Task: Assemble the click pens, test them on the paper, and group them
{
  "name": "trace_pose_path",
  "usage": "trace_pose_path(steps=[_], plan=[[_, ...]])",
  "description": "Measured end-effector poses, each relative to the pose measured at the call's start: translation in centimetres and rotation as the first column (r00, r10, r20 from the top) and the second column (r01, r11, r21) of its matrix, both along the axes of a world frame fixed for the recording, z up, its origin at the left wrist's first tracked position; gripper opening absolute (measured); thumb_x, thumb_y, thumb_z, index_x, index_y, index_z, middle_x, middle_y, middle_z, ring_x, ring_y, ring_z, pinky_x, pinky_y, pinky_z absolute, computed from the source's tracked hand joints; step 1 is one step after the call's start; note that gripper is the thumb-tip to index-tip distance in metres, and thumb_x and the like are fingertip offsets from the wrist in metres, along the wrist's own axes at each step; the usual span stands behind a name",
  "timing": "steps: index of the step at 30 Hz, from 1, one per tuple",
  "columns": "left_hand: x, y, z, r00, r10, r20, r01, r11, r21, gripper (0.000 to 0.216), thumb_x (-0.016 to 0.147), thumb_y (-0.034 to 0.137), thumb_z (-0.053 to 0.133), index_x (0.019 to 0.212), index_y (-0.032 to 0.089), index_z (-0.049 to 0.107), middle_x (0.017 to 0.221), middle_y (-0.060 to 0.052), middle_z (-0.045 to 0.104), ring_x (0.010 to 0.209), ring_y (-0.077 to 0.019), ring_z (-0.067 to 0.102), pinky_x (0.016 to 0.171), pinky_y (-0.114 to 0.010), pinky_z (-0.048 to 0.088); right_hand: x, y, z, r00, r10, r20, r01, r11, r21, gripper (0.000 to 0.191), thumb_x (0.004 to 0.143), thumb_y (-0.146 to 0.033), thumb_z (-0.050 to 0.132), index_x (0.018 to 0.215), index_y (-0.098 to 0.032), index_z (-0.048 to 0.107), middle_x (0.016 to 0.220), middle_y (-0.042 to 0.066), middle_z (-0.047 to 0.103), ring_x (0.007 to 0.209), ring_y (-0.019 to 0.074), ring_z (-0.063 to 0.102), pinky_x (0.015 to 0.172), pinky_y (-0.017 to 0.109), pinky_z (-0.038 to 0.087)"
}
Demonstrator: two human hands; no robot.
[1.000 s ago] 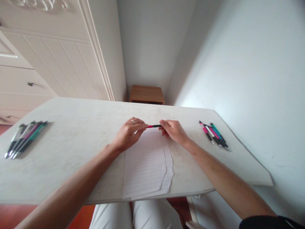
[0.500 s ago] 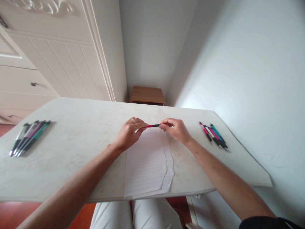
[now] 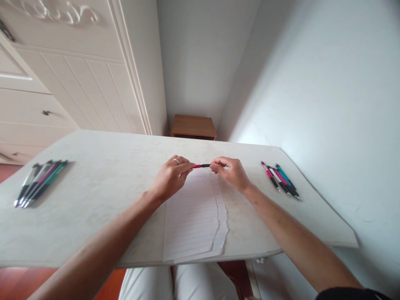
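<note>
Between my two hands a pink and black pen (image 3: 201,166) lies level, just above the top edge of the lined paper. My left hand (image 3: 173,173) wears a ring and pinches the pink end. The black grip end sits in the fingertips of my right hand (image 3: 229,171), which hide its tip. Below the hands, two overlapping sheets of lined paper (image 3: 192,221) with torn right edges rest at the table's near edge.
On the left of the white table (image 3: 121,162) lies a row of several pens (image 3: 40,183). More colourful pens (image 3: 281,179) are grouped on the right, near the wall. A white cabinet (image 3: 81,75) and a small wooden stand (image 3: 193,126) are beyond the table.
The view has shifted very slightly, so everything appears a little lower. Both hands keep the same hold on the pen.
</note>
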State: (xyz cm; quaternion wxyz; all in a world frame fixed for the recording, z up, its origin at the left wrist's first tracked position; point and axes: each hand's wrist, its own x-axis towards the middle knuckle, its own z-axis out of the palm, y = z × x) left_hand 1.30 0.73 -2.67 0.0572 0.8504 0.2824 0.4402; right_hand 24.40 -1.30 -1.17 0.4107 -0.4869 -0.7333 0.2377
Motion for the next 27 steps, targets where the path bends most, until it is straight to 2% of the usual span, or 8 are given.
trace_pose_path(steps=[7, 11, 16, 22, 25, 27], plan=[[0.1, -0.2, 0.2, 0.999, 0.042, -0.003, -0.041, 0.996, 0.078, 0.021, 0.093, 0.011, 0.053, 0.100, 0.018, 0.072, 0.091, -0.008, 0.069, 0.086, -0.0183, 0.058, 0.074, -0.031, 0.052, -0.2, 0.2, -0.5, 0.994, -0.043, -0.101, 0.031, 0.992, -0.119, 0.028, 0.085, -0.044, 0.064, 0.075, -0.018, 0.068, 0.065, 0.002, 0.068, 0.059, 0.0145, 0.063, 0.060, 0.025, 0.048], [0.2, -0.1, -0.1, 0.999, 0.023, 0.027, -0.024, 0.999, 0.039, 0.021, 0.093, 0.012, 0.054, 0.101, 0.018, 0.072, 0.091, -0.008, 0.070, 0.085, -0.0181, 0.059, 0.074, -0.032, 0.052, -0.2, 0.3, -0.6, 0.989, -0.081, -0.122, 0.065, 0.989, -0.130, 0.029, 0.085, -0.045, 0.065, 0.075, -0.018, 0.070, 0.066, 0.003, 0.069, 0.060, 0.0149, 0.063, 0.060, 0.026, 0.049], [0.3, 0.1, -0.4, 0.994, -0.009, 0.106, 0.017, 0.997, -0.078, 0.020, 0.091, 0.016, 0.058, 0.100, 0.020, 0.075, 0.091, -0.007, 0.075, 0.082, -0.0179, 0.066, 0.075, -0.031, 0.055, 0.0, 0.3, -0.5, 0.992, -0.089, -0.091, 0.089, 0.996, -0.006, 0.025, 0.084, -0.043, 0.068, 0.078, -0.019, 0.073, 0.065, 0.002, 0.071, 0.062, 0.0165, 0.066, 0.064, 0.028, 0.051], [0.3, -0.2, 0.0, 0.993, -0.001, 0.115, 0.025, 0.977, -0.210, 0.020, 0.090, 0.019, 0.058, 0.096, 0.023, 0.077, 0.089, -0.004, 0.078, 0.079, -0.0180, 0.070, 0.073, -0.029, 0.055, 0.2, 0.0, -0.1, 0.997, -0.074, 0.014, 0.071, 0.983, 0.172, 0.023, 0.087, -0.043, 0.066, 0.082, -0.022, 0.075, 0.078, 0.005, 0.077, 0.073, 0.0201, 0.071, 0.071, 0.031, 0.053], [0.3, -0.3, 0.4, 0.993, 0.007, 0.119, 0.033, 0.944, -0.330, 0.019, 0.089, 0.022, 0.059, 0.094, 0.022, 0.078, 0.088, -0.004, 0.078, 0.079, -0.0182, 0.070, 0.074, -0.028, 0.054, 0.4, 0.0, 0.1, 0.997, -0.059, 0.050, 0.045, 0.968, 0.246, 0.021, 0.087, -0.041, 0.067, 0.083, -0.022, 0.075, 0.080, 0.006, 0.077, 0.074, 0.0198, 0.071, 0.071, 0.030, 0.053], [0.3, -0.3, 0.7, 0.991, 0.033, 0.130, 0.029, 0.893, -0.448, 0.019, 0.087, 0.025, 0.060, 0.092, 0.021, 0.078, 0.085, -0.003, 0.078, 0.073, -0.0171, 0.069, 0.070, -0.027, 0.054, 0.4, -0.1, 0.3, 0.997, -0.046, 0.061, 0.026, 0.955, 0.295, 0.020, 0.087, -0.039, 0.068, 0.083, -0.022, 0.075, 0.079, 0.006, 0.076, 0.073, 0.0195, 0.070, 0.070, 0.030, 0.052]])
